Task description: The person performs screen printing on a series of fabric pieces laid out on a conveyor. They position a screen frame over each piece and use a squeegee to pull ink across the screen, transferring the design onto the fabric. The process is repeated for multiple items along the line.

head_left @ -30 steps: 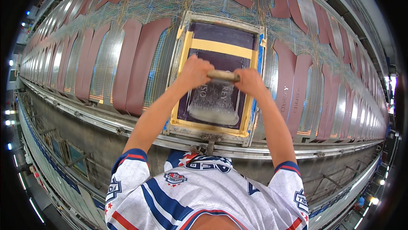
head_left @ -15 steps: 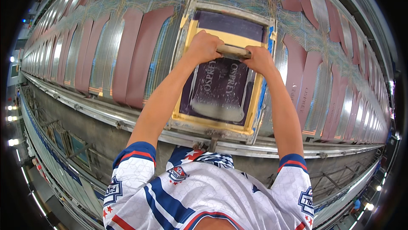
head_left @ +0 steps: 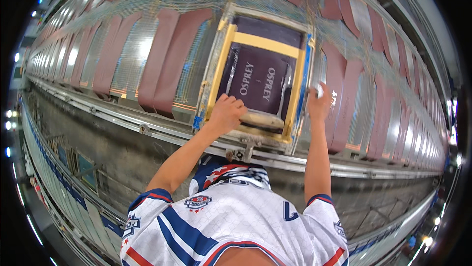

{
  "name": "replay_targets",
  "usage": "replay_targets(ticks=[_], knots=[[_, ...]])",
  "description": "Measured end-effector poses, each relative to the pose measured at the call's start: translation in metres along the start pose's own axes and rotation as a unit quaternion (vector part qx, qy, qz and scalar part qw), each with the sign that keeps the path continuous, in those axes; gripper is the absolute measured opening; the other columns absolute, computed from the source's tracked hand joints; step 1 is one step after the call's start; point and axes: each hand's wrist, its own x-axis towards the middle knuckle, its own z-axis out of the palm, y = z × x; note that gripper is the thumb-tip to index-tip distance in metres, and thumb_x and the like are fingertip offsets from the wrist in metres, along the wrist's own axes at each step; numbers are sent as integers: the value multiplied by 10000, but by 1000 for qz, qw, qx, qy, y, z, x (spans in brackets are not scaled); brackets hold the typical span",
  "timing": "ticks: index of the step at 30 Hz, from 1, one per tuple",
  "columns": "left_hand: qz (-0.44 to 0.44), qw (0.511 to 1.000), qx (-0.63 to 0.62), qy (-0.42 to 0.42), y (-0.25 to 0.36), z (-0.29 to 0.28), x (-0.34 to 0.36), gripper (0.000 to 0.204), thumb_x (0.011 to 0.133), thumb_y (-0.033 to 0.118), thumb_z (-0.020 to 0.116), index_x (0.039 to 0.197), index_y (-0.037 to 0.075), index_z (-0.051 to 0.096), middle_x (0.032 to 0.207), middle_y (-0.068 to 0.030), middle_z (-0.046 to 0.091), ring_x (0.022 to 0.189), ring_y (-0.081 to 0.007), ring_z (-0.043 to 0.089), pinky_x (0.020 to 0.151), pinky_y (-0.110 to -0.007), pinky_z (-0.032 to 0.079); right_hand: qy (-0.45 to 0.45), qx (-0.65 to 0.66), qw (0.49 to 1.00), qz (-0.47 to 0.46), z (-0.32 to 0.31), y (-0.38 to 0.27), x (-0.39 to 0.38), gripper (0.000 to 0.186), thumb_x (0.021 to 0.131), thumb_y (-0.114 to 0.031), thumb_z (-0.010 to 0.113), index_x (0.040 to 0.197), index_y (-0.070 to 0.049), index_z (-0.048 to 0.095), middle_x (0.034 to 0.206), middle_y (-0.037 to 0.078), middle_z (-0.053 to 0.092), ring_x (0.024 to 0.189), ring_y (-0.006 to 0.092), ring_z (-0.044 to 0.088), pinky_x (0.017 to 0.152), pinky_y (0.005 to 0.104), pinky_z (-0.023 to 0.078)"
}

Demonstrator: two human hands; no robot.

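Note:
A screen-printing frame (head_left: pixel 275 18) lies before me, its inner edges lined with yellow tape (head_left: pixel 266 42) around a dark mesh (head_left: pixel 255 72) with pale lettering. My left hand (head_left: pixel 227 114) is closed on the left end of a squeegee (head_left: pixel 264 120), which lies across the near end of the mesh. Just outside the frame's right side is my right hand (head_left: pixel 319 103), fingers curled about a small whitish thing that is blurred and partly hidden.
Rows of maroon cut pieces (head_left: pixel 164 64) lie on the long table to both sides. Some pieces right of the frame carry pale print. A metal rail (head_left: pixel 314 164) runs along the table's near edge, with a metal bracket (head_left: pixel 250 149) at the frame.
The squeegee has come from the far part of the mesh to its near end. My right hand has left it and moved right, outside the frame; my left hand still grips it.

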Motion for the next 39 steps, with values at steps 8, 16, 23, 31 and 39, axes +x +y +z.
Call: replay_targets(ticks=[8, 16, 23, 31, 39], knots=[[-9, 1000, -7, 22, 0, -4, -14, 302, 594, 183, 791, 875, 173, 682, 906, 29, 609, 901, -181, 567, 871, -370, 385, -150, 109, 959, 213, 21, 37, 3, 321, 940, -311, 654, 895, 7, 655, 821, 133, 669, 766, 255, 615, 729, 403, 475], [-18, 1000, 16, 20, -73, -68, -44, 332, 601, 150, 782, 925, 155, 708, 931, 31, 649, 922, -188, 601, 892, -367, 417, -64, 188, 968, 153, 59, -60, -9, 232, 927, -244, 650, 904, -14, 656, 806, 101, 650, 750, 213, 595, 721, 363, 478], [-22, 998, 30, 41, -220, -144, -139, 341, 577, 75, 821, 896, 141, 719, 878, 14, 673, 830, -209, 628, 803, -370, 445, -95, 298, 928, 202, 116, -284, -55, 266, 941, -279, 632, 895, -18, 611, 826, 184, 651, 787, 394, 652, 749, 467, 508], [39, 994, 72, 72, -231, -151, -207, 410, 550, 67, 753, 945, 159, 700, 954, 26, 681, 798, -195, 596, 756, -361, 410, -71, 232, 949, 202, 155, -297, -70, 290, 925, -301, 651, 860, -25, 593, 743, 164, 625, 697, 358, 620, 685, 441, 472], [33, 998, 45, 42, -262, -148, -184, 361, 583, 105, 758, 934, 153, 689, 945, 14, 677, 832, -203, 597, 806, -379, 418, -154, 115, 966, 172, 159, -293, -66, 293, 908, -339, 670, 930, -47, 673, 863, 194, 680, 817, 398, 660, 737, 469, 497]])
